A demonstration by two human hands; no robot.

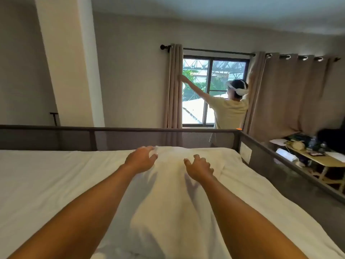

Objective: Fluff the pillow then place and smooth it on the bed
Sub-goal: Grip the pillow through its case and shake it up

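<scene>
A white pillow (168, 193) lies lengthwise on the white bed sheet (46, 184), running from near me toward the far rail. Both my arms reach out over it. My left hand (141, 158) hovers at the pillow's far left part, fingers spread and curled, holding nothing. My right hand (199, 167) is over the pillow's far right part, fingers apart and bent downward; I cannot tell whether it touches the fabric. Both hands cast shadows on the pillow.
A grey mesh bed rail (130, 135) borders the far and right sides of the mattress. Beyond it, a person (231, 107) stands at the window (211, 90) holding the beige curtains. A low wooden table (317, 157) with clutter sits at right, below the bed.
</scene>
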